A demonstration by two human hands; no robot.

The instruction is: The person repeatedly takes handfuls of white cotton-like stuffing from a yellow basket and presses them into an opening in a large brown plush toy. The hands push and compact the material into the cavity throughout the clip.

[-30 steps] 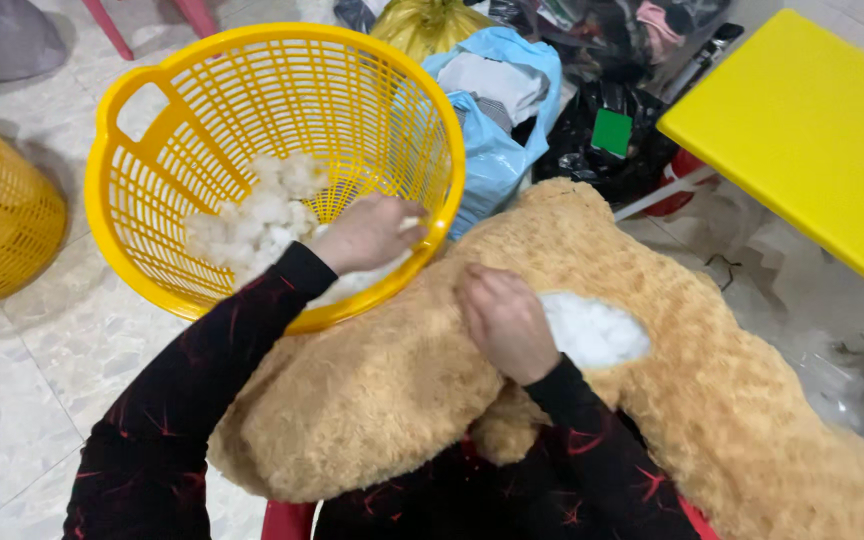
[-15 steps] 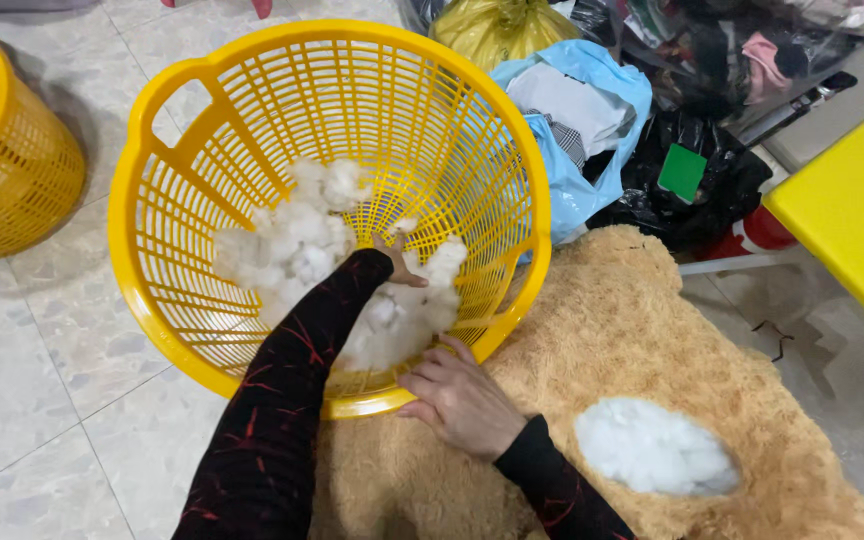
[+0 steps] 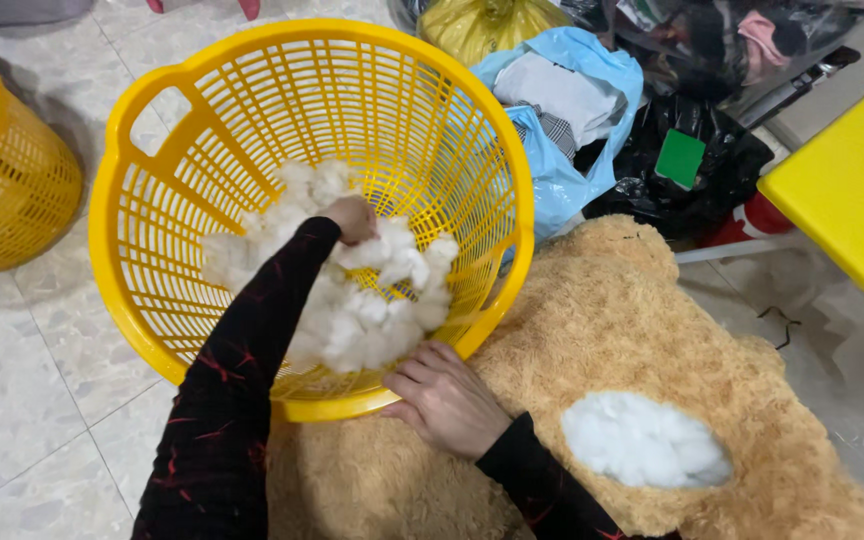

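Observation:
My left hand (image 3: 352, 216) is deep inside a big yellow plastic basket (image 3: 152, 290), fingers sunk into a heap of white stuffing (image 3: 372, 310); whether it grips a tuft I cannot tell. My right hand (image 3: 444, 398) holds the basket's near rim, fingers curled over its edge. Below and to the right lies a large tan plush toy (image 3: 612, 330) with an opening where white filling (image 3: 644, 442) shows. Both sleeves are black with red streaks.
A second yellow basket (image 3: 7, 170) stands at the far left on the tiled floor. Behind the big basket are a blue bag (image 3: 562, 110), a yellow bag (image 3: 487, 22) and black bags of clothes (image 3: 692, 170). A yellow table (image 3: 852, 190) fills the right edge.
My left hand went from the basket's rim down into the stuffing and further back. My right hand left the toy's opening and took the basket's near rim.

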